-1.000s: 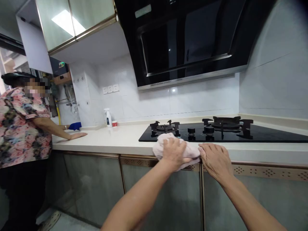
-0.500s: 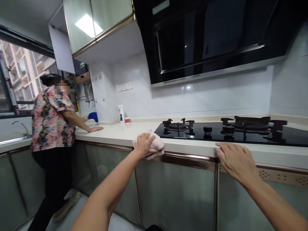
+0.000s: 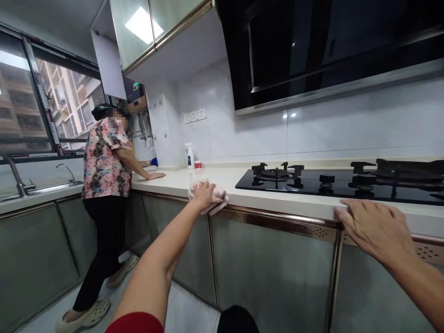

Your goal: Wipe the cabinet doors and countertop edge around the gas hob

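My left hand [image 3: 204,196] is pressed on a pale pinkish cloth [image 3: 218,194], its fingers curled over it. The cloth lies at the front edge of the white countertop [image 3: 173,181] and hangs a little over the side, left of the black gas stove [image 3: 277,179]. Further right, my right hand [image 3: 378,226] rests on the counter's front edge before the stove knobs. Its fingers lie flat over the edge, and nothing shows in it.
A co-worker [image 3: 107,157] leans on the counter at the left, one hand by a blue item [image 3: 154,162]. A spray bottle [image 3: 189,156] and a small red-and-white cup [image 3: 197,164] stand by the wall. A dark range hood [image 3: 312,55] overhangs the stove. A faucet [image 3: 21,178] is at far left.
My view has turned left. My left hand and the cloth have slid left along the counter edge, away from the stove. The co-worker's blue item has come down lower. My right hand stays at the edge.
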A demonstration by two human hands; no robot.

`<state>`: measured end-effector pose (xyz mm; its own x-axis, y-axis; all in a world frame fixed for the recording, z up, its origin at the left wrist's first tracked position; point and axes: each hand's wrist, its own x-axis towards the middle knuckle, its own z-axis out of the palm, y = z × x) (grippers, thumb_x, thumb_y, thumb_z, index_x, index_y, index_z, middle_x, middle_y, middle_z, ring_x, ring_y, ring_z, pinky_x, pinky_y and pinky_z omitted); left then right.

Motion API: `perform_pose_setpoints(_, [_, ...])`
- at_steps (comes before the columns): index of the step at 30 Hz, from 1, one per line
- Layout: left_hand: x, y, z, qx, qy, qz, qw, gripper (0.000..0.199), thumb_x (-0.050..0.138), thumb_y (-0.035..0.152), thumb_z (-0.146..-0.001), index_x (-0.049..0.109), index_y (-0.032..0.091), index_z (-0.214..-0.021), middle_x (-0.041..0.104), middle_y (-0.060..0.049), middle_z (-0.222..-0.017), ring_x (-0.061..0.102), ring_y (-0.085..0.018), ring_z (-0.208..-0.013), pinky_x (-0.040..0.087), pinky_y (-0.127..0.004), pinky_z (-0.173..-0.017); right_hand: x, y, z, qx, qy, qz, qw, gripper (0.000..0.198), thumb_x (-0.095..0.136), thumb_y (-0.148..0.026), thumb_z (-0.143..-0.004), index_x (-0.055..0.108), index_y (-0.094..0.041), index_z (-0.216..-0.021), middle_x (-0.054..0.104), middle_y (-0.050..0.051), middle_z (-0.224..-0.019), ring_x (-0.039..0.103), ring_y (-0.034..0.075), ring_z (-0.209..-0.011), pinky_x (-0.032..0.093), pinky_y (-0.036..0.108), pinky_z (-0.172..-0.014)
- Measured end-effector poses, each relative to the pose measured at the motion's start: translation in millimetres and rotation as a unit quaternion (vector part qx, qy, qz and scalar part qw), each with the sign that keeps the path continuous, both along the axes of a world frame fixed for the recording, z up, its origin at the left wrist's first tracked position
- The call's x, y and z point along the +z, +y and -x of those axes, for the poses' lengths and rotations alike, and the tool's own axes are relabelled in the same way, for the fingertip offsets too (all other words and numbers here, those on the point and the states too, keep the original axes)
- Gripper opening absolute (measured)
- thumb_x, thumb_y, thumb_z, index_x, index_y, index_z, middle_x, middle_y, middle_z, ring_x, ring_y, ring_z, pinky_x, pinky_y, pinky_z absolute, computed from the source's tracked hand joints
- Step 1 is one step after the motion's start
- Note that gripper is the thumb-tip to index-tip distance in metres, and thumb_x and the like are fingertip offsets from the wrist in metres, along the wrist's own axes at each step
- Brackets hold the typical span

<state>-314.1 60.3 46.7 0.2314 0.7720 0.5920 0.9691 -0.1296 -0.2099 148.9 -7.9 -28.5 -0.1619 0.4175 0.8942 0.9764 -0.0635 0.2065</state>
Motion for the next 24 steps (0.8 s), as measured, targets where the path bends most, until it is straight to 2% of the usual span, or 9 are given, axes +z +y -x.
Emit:
perform_pose_setpoints(5, [-7.6, -25.5, -85.8, -0.054, 0.033, -0.005, 0.998, 0.076, 0.052, 0.077, -0.079, 0.047, 0.024, -0.134, 0.047, -0.015, -0.137, 0.040, -0.034, -0.126, 0.030, -0.052, -0.103, 0.5, -1.5, -4.4, 0.012, 0.005, 0.014, 1.000, 0.046, 0.027, -0.044, -0.099, 0.061, -0.016, -0.114, 0.066, 0.013, -0.100, 0.054, 0.028, -0.091, 0.032, 0.040, -0.085])
perform_pose_setpoints(10, [-10.2, -43.5, -170.8, -0.132, 0.056, -0.021, 0.990, 0.070, 0.055, 0.068, -0.083, 0.048, 0.018, -0.131, 0.049, -0.019, -0.131, 0.038, -0.036, -0.124, 0.031, -0.054, -0.099, 11.0, -14.2, -4.2, 0.025, 0.014, 0.074, 0.997, 0.047, 0.029, -0.043, -0.099, 0.061, -0.014, -0.118, 0.065, 0.015, -0.107, 0.054, 0.026, -0.095, 0.031, 0.039, -0.085])
perform_pose_setpoints(14, [-8.3, -46.4, -210.9, -0.170, 0.058, -0.019, 0.983, 0.062, 0.057, 0.062, -0.085, 0.049, 0.018, -0.128, 0.049, -0.018, -0.130, 0.038, -0.037, -0.124, 0.031, -0.055, -0.099, 17.1, -14.0, -4.9, 0.053, 0.051, 0.104, 0.992, 0.047, 0.027, -0.041, -0.099, 0.061, -0.016, -0.122, 0.065, 0.014, -0.114, 0.054, 0.027, -0.102, 0.034, 0.040, -0.089])
perform_pose_setpoints(19, [-9.4, -49.1, -259.1, -0.221, 0.066, -0.058, 0.971, 0.061, 0.060, 0.062, -0.083, 0.051, 0.018, -0.123, 0.052, -0.016, -0.125, 0.042, -0.035, -0.120, 0.034, -0.052, -0.096, 23.3, -7.7, -25.9, 0.141, 0.060, 0.127, 0.980, 0.043, 0.031, -0.033, -0.098, 0.058, -0.018, -0.127, 0.065, 0.011, -0.123, 0.056, 0.024, -0.111, 0.038, 0.039, -0.095])
perform_pose_setpoints(24, [-16.2, -51.2, -312.2, -0.276, 0.060, -0.114, 0.952, 0.058, 0.065, 0.061, -0.079, 0.054, 0.018, -0.117, 0.056, -0.013, -0.114, 0.047, -0.032, -0.108, 0.037, -0.048, -0.089, 20.9, -11.7, -45.6, 0.115, 0.060, 0.093, 0.987, 0.041, 0.028, -0.033, -0.099, 0.060, -0.023, -0.123, 0.067, 0.008, -0.120, 0.058, 0.022, -0.111, 0.037, 0.041, -0.096])
